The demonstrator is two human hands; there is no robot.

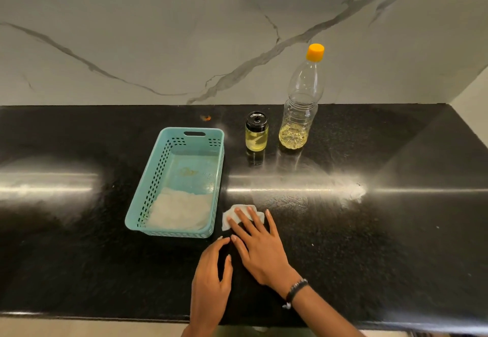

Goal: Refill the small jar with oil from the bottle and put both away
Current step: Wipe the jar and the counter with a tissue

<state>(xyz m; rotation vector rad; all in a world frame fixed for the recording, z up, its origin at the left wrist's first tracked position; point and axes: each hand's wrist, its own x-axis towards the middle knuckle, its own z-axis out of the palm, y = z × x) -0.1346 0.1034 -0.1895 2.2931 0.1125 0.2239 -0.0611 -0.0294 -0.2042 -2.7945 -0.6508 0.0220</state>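
My right hand (260, 247) lies flat, fingers spread, pressing a white tissue (239, 216) onto the glossy black worktop (369, 244) at lower centre of the frame; its grip is open, closed around nothing. My left hand (211, 281) rests beside it, fingers loosely extended, holding nothing. Just left of the tissue sits a teal plastic basket (169, 152), rectangular with perforated walls, with a crumpled white tissue in its near end. Further back, right of centre, the small jar (256, 132) stands upright, clear glass with a black lid, holding yellow oil. Beside it, to the right, stands the clear ribbed plastic bottle (301, 109), orange-capped, with oil only at its bottom. Veined marble wall behind.
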